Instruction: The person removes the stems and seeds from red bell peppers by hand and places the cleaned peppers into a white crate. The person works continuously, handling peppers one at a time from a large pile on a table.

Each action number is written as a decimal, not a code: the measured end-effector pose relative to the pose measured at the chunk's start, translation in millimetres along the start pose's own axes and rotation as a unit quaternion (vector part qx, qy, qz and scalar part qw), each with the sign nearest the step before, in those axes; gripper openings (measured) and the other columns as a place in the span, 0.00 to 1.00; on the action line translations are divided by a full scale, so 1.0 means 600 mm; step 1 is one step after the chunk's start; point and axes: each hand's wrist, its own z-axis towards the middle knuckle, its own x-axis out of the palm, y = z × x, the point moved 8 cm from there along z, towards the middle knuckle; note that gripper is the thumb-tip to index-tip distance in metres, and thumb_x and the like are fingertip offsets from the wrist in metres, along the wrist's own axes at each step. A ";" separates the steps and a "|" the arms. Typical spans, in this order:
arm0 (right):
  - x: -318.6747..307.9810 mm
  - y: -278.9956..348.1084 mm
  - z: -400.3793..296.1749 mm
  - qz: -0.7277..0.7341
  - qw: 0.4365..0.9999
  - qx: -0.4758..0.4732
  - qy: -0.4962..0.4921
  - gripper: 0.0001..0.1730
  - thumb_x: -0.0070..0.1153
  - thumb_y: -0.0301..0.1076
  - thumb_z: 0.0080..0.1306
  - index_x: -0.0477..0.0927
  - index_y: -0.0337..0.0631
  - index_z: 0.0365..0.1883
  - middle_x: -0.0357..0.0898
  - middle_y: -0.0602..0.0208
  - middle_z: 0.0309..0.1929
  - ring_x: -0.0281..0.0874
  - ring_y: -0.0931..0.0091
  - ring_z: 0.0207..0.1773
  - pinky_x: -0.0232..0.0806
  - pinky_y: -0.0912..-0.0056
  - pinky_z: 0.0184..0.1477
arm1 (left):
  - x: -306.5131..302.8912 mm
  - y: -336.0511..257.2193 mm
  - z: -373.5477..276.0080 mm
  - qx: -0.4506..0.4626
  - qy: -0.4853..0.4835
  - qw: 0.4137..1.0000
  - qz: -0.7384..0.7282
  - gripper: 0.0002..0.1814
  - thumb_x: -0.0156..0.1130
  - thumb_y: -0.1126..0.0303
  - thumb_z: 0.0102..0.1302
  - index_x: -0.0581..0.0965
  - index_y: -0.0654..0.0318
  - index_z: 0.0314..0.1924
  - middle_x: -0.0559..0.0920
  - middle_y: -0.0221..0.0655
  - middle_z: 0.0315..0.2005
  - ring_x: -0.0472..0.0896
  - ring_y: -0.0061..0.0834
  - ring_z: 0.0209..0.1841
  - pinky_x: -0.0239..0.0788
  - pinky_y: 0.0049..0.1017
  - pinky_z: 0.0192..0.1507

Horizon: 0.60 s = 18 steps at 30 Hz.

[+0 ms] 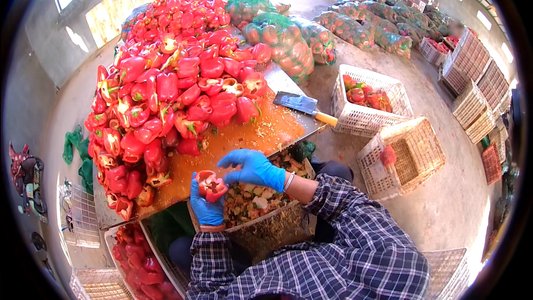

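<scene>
My left hand, in a blue glove, holds a cut red bell pepper with its hollow inside showing. Just to the right of it, my right hand, also gloved in blue, has its fingers spread and nothing visible in them. Both hands are over the near edge of a metal table wet with orange juice and seeds. A large heap of red bell peppers, many cut, covers the table's left and far parts. A cleaver with a wooden handle lies at the table's right edge.
Below my hands stands a bin of pepper scraps. A crate of red peppers is at lower left. To the right are a white crate with peppers and a stained crate. Filled mesh sacks and stacked crates stand farther off.
</scene>
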 end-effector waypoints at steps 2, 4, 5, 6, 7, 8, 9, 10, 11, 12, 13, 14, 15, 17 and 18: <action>0.038 0.064 -0.017 -0.168 0.974 -0.143 0.050 0.33 0.72 0.57 0.52 0.84 0.53 0.53 0.84 0.64 0.50 0.78 0.61 0.57 0.67 0.56 0.63 | 0.022 0.021 -0.007 -0.068 0.009 0.996 -0.063 0.23 0.54 0.53 0.76 0.71 0.55 0.65 0.78 0.40 0.56 0.80 0.40 0.54 0.75 0.45 0.56; 0.066 0.030 -0.028 -0.211 0.973 -0.063 0.062 0.33 0.72 0.53 0.53 0.81 0.51 0.56 0.82 0.63 0.53 0.79 0.62 0.57 0.70 0.60 0.60 | 0.036 0.034 -0.003 -0.046 0.109 0.993 -0.006 0.25 0.48 0.47 0.78 0.71 0.55 0.65 0.77 0.42 0.59 0.78 0.39 0.58 0.74 0.48 0.57; 0.074 -0.005 -0.022 -0.206 0.973 0.032 0.098 0.34 0.71 0.50 0.55 0.78 0.49 0.58 0.81 0.63 0.54 0.79 0.63 0.58 0.70 0.61 0.60 | 0.033 0.031 -0.014 0.039 0.094 0.977 0.186 0.28 0.46 0.46 0.78 0.68 0.53 0.69 0.75 0.42 0.61 0.77 0.39 0.59 0.72 0.47 0.58; 0.051 -0.019 -0.014 0.051 0.994 0.061 0.075 0.33 0.69 0.46 0.58 0.76 0.46 0.60 0.80 0.63 0.55 0.79 0.64 0.58 0.71 0.61 0.60 | 0.039 0.029 -0.020 -0.017 0.055 0.986 0.157 0.30 0.46 0.45 0.77 0.65 0.51 0.72 0.74 0.42 0.63 0.76 0.39 0.61 0.71 0.46 0.59; 0.019 -0.036 -0.006 0.299 0.948 0.096 0.044 0.32 0.66 0.42 0.62 0.73 0.43 0.62 0.78 0.63 0.57 0.79 0.66 0.59 0.71 0.61 0.61 | 0.049 0.028 -0.029 -0.071 0.013 0.990 0.123 0.32 0.45 0.44 0.77 0.62 0.49 0.75 0.72 0.42 0.65 0.75 0.40 0.63 0.70 0.46 0.60; -0.002 -0.033 -0.002 0.433 0.893 0.120 0.016 0.28 0.63 0.37 0.65 0.73 0.39 0.62 0.78 0.65 0.57 0.78 0.70 0.59 0.70 0.63 0.62 | 0.026 0.005 -0.022 -0.030 -0.034 0.988 0.147 0.32 0.48 0.45 0.77 0.63 0.50 0.74 0.73 0.43 0.64 0.74 0.40 0.63 0.70 0.46 0.60; -0.017 -0.028 -0.001 0.554 0.819 0.146 -0.019 0.25 0.60 0.32 0.68 0.73 0.36 0.62 0.78 0.67 0.56 0.77 0.74 0.59 0.70 0.65 0.62 | 0.006 -0.014 -0.018 0.007 -0.077 0.982 0.172 0.32 0.50 0.46 0.76 0.64 0.52 0.73 0.73 0.43 0.63 0.74 0.41 0.64 0.71 0.47 0.60; -0.023 -0.018 -0.003 0.598 0.787 0.150 -0.005 0.24 0.59 0.31 0.68 0.73 0.35 0.62 0.78 0.66 0.56 0.77 0.74 0.59 0.69 0.66 0.63 | 0.014 -0.015 -0.011 -0.004 -0.057 0.992 0.109 0.32 0.52 0.48 0.75 0.64 0.53 0.73 0.73 0.43 0.62 0.74 0.40 0.64 0.71 0.47 0.61; -0.015 -0.013 -0.004 0.641 0.752 0.155 0.009 0.24 0.59 0.29 0.68 0.73 0.34 0.62 0.78 0.65 0.56 0.77 0.74 0.59 0.69 0.67 0.64 | 0.021 -0.015 -0.006 -0.014 -0.037 0.998 0.046 0.32 0.55 0.50 0.75 0.64 0.54 0.72 0.74 0.43 0.62 0.74 0.40 0.63 0.71 0.47 0.62; -0.007 -0.042 -0.011 0.544 0.815 0.198 -0.020 0.25 0.58 0.28 0.68 0.73 0.35 0.63 0.78 0.66 0.56 0.77 0.73 0.59 0.69 0.66 0.65 | 0.030 -0.003 -0.007 -0.026 -0.014 0.999 -0.020 0.32 0.57 0.51 0.74 0.64 0.56 0.72 0.74 0.43 0.61 0.75 0.39 0.63 0.71 0.46 0.62; 0.013 -0.065 -0.016 0.511 0.831 0.220 -0.011 0.25 0.58 0.28 0.69 0.73 0.35 0.64 0.79 0.66 0.56 0.78 0.73 0.58 0.69 0.66 0.64 | 0.029 0.019 -0.010 -0.043 0.014 0.999 0.011 0.33 0.58 0.53 0.73 0.64 0.57 0.72 0.73 0.44 0.63 0.75 0.40 0.63 0.70 0.48 0.63; 0.033 -0.092 -0.023 0.478 0.845 0.240 -0.003 0.25 0.58 0.28 0.69 0.73 0.35 0.64 0.79 0.66 0.56 0.78 0.73 0.58 0.69 0.66 0.64 | 0.021 0.050 -0.010 -0.061 0.041 0.996 0.043 0.33 0.60 0.55 0.72 0.64 0.57 0.72 0.72 0.44 0.65 0.75 0.41 0.63 0.70 0.49 0.65; 0.041 -0.097 -0.025 0.443 0.858 0.259 0.004 0.25 0.58 0.28 0.69 0.73 0.35 0.64 0.79 0.66 0.56 0.78 0.73 0.58 0.70 0.66 0.64 | 0.038 0.061 -0.014 -0.081 0.071 0.991 0.075 0.34 0.62 0.57 0.71 0.63 0.58 0.72 0.70 0.45 0.67 0.76 0.41 0.63 0.69 0.50 0.66; 0.031 -0.090 -0.028 0.459 0.860 0.225 -0.016 0.27 0.59 0.27 0.68 0.72 0.36 0.66 0.79 0.66 0.58 0.79 0.74 0.57 0.70 0.67 0.63 | 0.039 0.043 -0.025 -0.096 0.046 0.994 0.039 0.37 0.69 0.66 0.65 0.64 0.60 0.71 0.72 0.44 0.64 0.75 0.40 0.64 0.72 0.45 0.64; 0.025 -0.072 -0.023 0.470 0.857 0.211 -0.030 0.27 0.59 0.27 0.68 0.72 0.35 0.66 0.79 0.66 0.59 0.78 0.73 0.58 0.70 0.67 0.63 | 0.042 0.026 -0.024 -0.059 0.041 0.995 0.076 0.37 0.69 0.68 0.64 0.65 0.61 0.71 0.73 0.43 0.62 0.76 0.40 0.63 0.73 0.44 0.63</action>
